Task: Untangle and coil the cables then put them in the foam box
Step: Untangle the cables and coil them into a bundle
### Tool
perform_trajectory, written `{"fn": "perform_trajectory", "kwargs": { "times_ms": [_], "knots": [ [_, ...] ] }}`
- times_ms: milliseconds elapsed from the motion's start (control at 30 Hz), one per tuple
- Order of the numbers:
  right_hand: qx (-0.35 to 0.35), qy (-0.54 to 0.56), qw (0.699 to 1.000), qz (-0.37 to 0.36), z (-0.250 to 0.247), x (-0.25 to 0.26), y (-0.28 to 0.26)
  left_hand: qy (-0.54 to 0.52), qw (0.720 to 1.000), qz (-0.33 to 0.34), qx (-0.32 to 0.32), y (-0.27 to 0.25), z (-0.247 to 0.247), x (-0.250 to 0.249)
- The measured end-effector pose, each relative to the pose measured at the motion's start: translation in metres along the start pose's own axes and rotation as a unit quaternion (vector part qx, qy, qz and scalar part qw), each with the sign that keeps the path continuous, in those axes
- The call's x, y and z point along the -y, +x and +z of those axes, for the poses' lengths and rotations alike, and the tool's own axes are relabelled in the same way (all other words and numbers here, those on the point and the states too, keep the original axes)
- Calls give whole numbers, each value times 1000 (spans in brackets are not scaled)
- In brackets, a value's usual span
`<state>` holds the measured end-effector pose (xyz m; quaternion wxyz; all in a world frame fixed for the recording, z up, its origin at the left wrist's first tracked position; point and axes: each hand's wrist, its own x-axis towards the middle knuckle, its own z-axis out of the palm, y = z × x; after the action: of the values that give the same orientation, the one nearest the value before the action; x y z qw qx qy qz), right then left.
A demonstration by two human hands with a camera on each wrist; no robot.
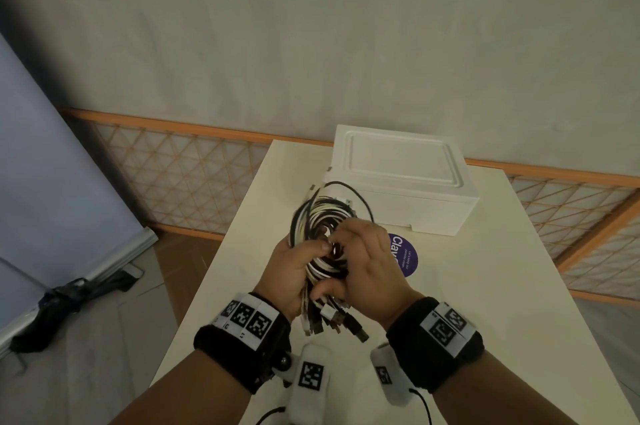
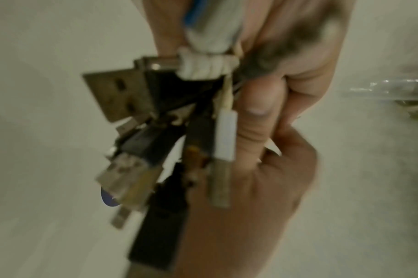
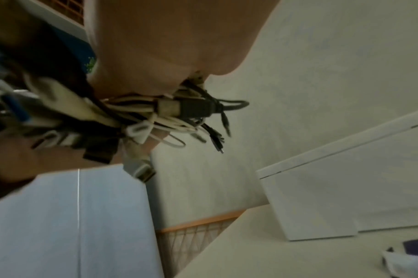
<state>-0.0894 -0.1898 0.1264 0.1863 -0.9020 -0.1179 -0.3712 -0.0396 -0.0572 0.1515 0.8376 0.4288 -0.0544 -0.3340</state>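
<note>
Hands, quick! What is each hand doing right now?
Left hand: closed, gripping the cable bundle from the left.
Right hand: closed, fingers curled round the same cable bundle from the right.

one foam box (image 1: 401,182), one purple sticker (image 1: 407,256), two hands, one bundle of cables (image 1: 323,216) (too tangled to count).
</note>
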Motion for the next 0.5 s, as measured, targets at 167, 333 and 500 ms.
{"fn": "perform_trajectory", "kwargs": {
  "times_ms": [167,333,500],
  "knots": [
    [-16,111,979,173,-23,-18,10,-8,1000,-5,-2,4,-16,1],
    [156,96,949,258,-21,-38,5,48,998,-3,32,3,-20,-2],
    [62,219,917,326,-18,-28,-7,-9,1000,5,3,9,-20,-10]
  ]
}}
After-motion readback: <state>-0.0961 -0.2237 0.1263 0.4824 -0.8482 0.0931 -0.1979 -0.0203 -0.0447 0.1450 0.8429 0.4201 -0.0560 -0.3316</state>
